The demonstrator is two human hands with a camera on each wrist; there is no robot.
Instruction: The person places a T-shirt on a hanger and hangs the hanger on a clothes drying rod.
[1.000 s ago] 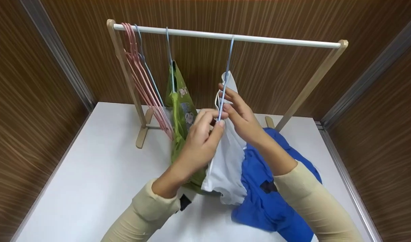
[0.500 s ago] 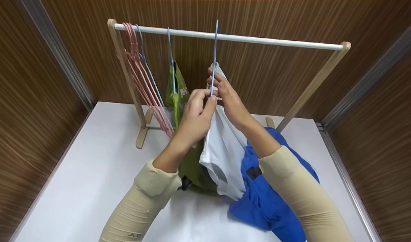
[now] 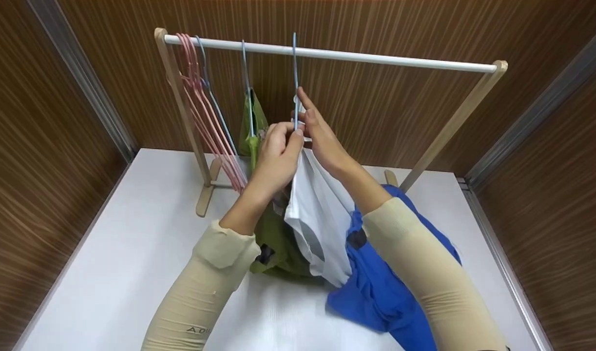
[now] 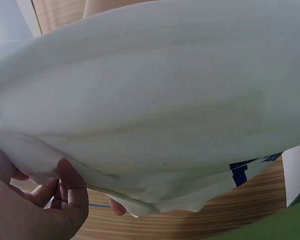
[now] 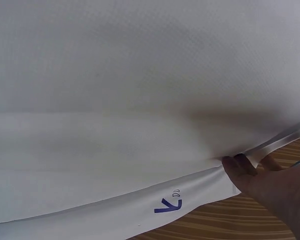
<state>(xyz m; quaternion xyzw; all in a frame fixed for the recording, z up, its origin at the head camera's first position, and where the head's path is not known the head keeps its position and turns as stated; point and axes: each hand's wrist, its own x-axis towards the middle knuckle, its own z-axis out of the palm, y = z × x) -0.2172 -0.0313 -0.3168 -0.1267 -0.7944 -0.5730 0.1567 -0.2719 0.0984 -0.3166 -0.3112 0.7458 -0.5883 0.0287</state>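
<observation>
A white shirt (image 3: 317,209) with dark blue print hangs on a thin blue hanger (image 3: 296,73). The hanger's hook is at the rack's white rail (image 3: 385,59); whether it rests there is unclear. My left hand (image 3: 278,153) pinches the near side of the hanger at the shirt's neck. Against the other side, my right hand (image 3: 324,141) touches hanger and shirt with mostly straight fingers. In the left wrist view, white cloth (image 4: 155,100) hides much of the left hand's work. The right wrist view shows the right fingers (image 5: 237,172) at the shirt's neckline.
A green garment (image 3: 283,243) hangs on another blue hanger just left of the shirt. Several pink hangers (image 3: 193,78) and a blue one crowd the rail's left end. A blue garment (image 3: 390,292) lies on the white table (image 3: 132,234) at right. Wood-grain walls enclose the table.
Both hands have moved the blue hanger and white shirt left along the rail, towards the green garment. The hook rose above the rail midway and is now a little lower.
</observation>
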